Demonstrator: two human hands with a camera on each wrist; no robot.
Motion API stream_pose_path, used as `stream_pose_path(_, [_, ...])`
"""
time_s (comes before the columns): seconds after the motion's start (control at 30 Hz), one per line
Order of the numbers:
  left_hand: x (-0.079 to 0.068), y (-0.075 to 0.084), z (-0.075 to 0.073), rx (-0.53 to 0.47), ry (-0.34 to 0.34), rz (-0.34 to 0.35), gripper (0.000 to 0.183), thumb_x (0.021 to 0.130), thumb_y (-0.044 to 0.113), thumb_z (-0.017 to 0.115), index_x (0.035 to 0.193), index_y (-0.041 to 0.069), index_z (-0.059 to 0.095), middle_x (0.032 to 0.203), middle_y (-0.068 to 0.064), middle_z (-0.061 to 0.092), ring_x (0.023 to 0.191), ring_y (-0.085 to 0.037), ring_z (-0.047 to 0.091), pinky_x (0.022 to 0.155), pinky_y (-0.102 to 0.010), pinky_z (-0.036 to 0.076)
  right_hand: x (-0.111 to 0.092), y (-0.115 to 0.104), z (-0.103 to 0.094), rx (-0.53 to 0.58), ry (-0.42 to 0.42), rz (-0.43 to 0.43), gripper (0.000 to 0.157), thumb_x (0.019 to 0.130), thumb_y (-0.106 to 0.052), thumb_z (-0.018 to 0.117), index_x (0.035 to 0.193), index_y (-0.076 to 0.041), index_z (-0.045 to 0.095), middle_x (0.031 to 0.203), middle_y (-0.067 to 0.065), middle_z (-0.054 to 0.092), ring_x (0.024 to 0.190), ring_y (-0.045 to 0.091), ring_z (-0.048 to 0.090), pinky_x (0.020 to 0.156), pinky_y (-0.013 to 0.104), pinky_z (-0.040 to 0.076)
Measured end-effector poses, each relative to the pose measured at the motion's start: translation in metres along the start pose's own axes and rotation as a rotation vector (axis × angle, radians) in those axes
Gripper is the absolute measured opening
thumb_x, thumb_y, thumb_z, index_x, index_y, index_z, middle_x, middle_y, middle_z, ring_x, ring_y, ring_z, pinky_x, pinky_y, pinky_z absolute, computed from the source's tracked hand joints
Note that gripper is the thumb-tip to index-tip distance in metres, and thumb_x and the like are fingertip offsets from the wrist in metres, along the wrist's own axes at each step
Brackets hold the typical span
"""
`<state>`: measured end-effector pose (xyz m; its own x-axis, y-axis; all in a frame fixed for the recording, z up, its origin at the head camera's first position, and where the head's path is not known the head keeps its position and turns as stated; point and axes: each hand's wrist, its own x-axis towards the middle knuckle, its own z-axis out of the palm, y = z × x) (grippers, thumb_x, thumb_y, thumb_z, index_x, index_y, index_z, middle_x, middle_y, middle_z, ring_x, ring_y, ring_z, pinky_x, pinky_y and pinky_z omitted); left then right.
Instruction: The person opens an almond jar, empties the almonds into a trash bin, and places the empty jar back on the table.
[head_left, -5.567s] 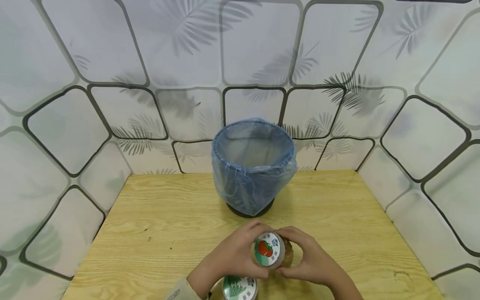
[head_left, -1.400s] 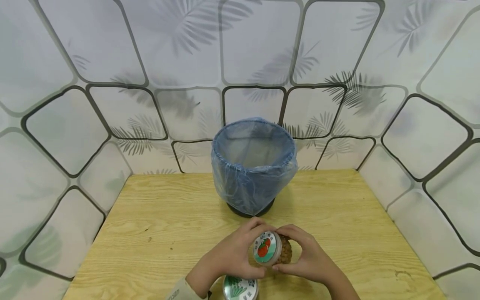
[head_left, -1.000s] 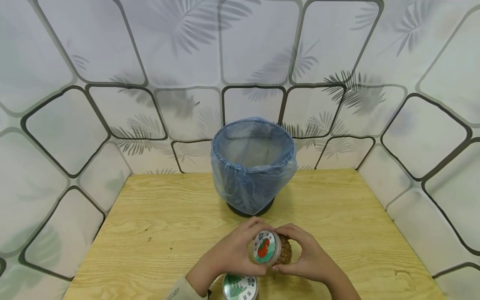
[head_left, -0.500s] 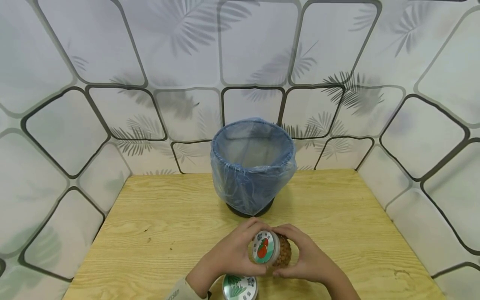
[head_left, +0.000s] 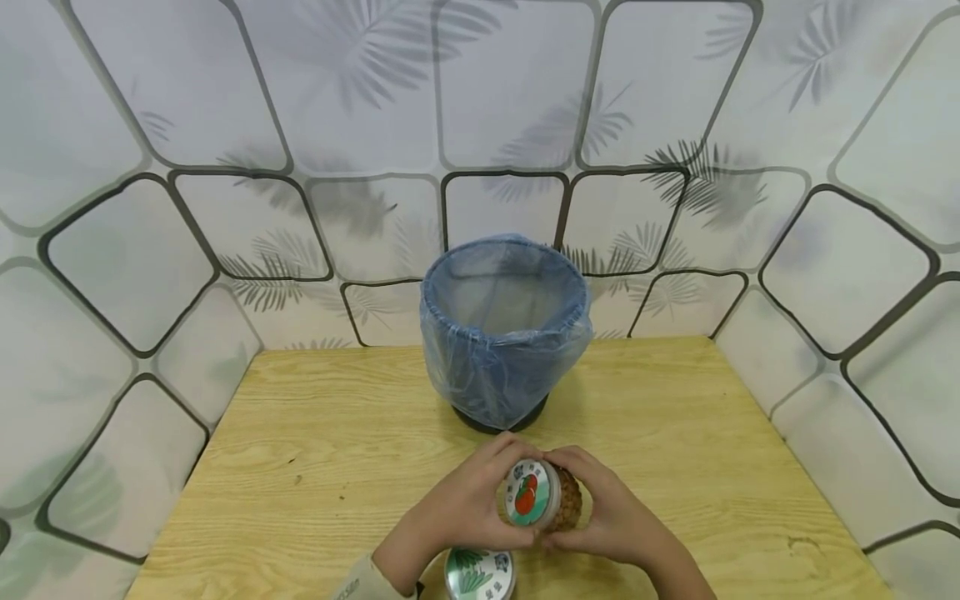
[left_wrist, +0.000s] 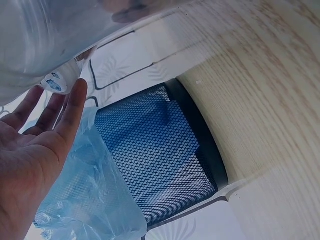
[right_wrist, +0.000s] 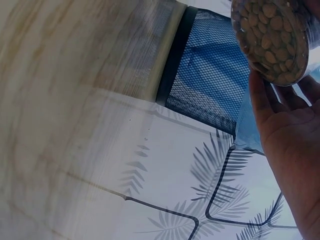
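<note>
Near the front of the table, both hands hold a clear jar (head_left: 567,500) of brown, nut-like pieces. Its lid (head_left: 527,493), with a red tomato picture, tilts toward the head camera and the left. My left hand (head_left: 472,504) curls thumb and fingers round the lid end. Around the body end curls my right hand (head_left: 615,512). In the right wrist view the brown pieces show through the jar's round base (right_wrist: 272,42). A second jar lid (head_left: 480,575), with green pods printed on it, sits below my left hand, partly cut off by the frame edge.
A mesh bin (left_wrist: 155,150) lined with a blue plastic bag (head_left: 502,367) stands behind the hands, toward the back wall. The wood-grain table (head_left: 315,433) is bounded by patterned walls (head_left: 375,225) on the back and both sides.
Since the oldest frame the held jar has tipped, so more of its brown contents show, and the tomato picture has turned on the lid. Over the last second the hands barely move.
</note>
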<state>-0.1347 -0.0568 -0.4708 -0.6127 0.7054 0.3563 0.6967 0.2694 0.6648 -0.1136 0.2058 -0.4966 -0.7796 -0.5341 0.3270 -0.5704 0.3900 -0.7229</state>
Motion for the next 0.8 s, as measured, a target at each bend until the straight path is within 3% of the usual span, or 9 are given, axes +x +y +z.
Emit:
stream_pose_path(0.5, [0.0009, 0.0032, -0.0008, 0.012, 0.014, -0.025, 0.067, 0.086, 0.033, 0.086, 0.145, 0.022, 0.055, 0.138, 0.006, 0.055, 0.118, -0.006, 0.059, 0.100, -0.028, 0.057, 0.0005, -0.0050, -0.0001, 0.028, 0.014, -0.027, 0.084, 0.082, -0.037, 0.094, 0.153, -0.020, 0.054, 0.141, 0.000, 0.061, 0.122, 0.013, 0.064, 0.101, 0.034, 0.059])
stream_pose_path(0.8, [0.0017, 0.0055, -0.0020, -0.001, 0.014, -0.119, 0.066, 0.087, 0.044, 0.086, 0.142, 0.024, 0.056, 0.135, 0.008, 0.056, 0.113, -0.005, 0.060, 0.096, -0.027, 0.058, 0.0008, -0.0047, -0.0009, 0.003, 0.036, -0.015, 0.084, 0.080, -0.038, 0.095, 0.152, -0.023, 0.055, 0.142, -0.002, 0.061, 0.122, 0.013, 0.064, 0.100, 0.032, 0.059])
